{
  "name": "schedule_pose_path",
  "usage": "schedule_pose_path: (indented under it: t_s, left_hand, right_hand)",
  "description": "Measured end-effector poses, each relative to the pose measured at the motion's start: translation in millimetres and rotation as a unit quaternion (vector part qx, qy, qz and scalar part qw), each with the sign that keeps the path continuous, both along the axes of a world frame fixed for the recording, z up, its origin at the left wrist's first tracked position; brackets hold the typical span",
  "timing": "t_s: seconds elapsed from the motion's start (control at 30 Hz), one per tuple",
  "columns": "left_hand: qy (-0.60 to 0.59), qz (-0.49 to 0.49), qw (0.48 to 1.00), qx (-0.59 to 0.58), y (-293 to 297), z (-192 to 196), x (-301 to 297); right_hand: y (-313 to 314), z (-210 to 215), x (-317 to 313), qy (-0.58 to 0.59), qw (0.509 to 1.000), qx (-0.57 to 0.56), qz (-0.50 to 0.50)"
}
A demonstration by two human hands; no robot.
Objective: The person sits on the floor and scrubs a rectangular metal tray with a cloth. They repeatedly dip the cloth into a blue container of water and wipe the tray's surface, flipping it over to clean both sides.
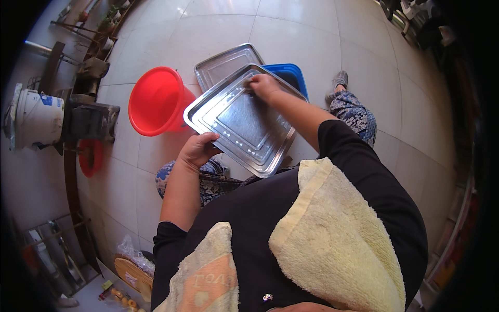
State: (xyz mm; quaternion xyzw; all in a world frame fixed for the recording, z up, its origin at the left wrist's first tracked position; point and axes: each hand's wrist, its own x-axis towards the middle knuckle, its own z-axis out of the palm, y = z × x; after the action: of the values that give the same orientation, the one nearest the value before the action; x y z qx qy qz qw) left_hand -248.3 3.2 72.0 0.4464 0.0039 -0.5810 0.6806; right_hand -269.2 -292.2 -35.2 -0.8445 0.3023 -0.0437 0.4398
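My left hand [198, 148] grips a shiny rectangular metal tray [252, 120] by its left edge, thumb on top of the rim. The tray is tilted in front of me, and small wet-looking bright spots show along its near-left side. My right hand [266, 87] is closed and pressed to the tray's inner face near the far rim. Whatever its fingers hold, if anything, is hidden. Behind the held tray lies a second metal tray [224, 66]. A blue container [297, 72] shows partly beyond the held tray's right side. To the left stands a red plastic bucket [187, 104].
Pale floor tiles [296, 31] surround the things. At the far left a white bucket [41, 118] stands by a dark stand [89, 120], with another red container [91, 157] below. My shoe [338, 83] is at right. Yellow towels [338, 234] hang over my chest.
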Motion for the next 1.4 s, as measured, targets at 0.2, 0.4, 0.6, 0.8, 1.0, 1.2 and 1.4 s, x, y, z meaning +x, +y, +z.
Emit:
schedule_pose_path:
  t_s: [0.2,0.4,0.6,0.8,1.0,1.2,1.4]
  left_hand:
    - [-0.019,-0.012,0.999,0.034,1.1,-9.0,-0.6]
    - [-0.095,0.033,0.995,0.02,-9.4,1.9,-8.1]
    - [-0.142,0.034,0.989,-0.025,-20.6,10.4,-7.5]
    - [-0.171,0.026,0.984,-0.052,-27.4,9.5,-1.9]
    - [-0.156,0.021,0.984,-0.081,-36.9,14.7,-11.2]
    - [-0.152,0.041,0.981,-0.111,-35.0,10.6,-3.6]
    - [-0.037,0.035,0.993,-0.103,-28.4,9.2,-7.5]
  right_hand:
    - [141.5,91.1,-4.3,-0.279,0.952,0.02,0.121]
    - [115.0,107.4,12.9,-0.318,0.927,-0.104,0.171]
    - [99.0,135.6,17.9,-0.217,0.96,-0.13,0.116]
    - [107.3,149.9,6.4,-0.31,0.924,-0.178,0.135]
    - [56.1,149.2,7.8,-0.208,0.957,-0.198,-0.048]
    - [115.5,147.0,-31.1,-0.401,0.876,-0.158,0.216]
    - [-17.6,80.4,-33.2,-0.303,0.904,-0.302,-0.023]
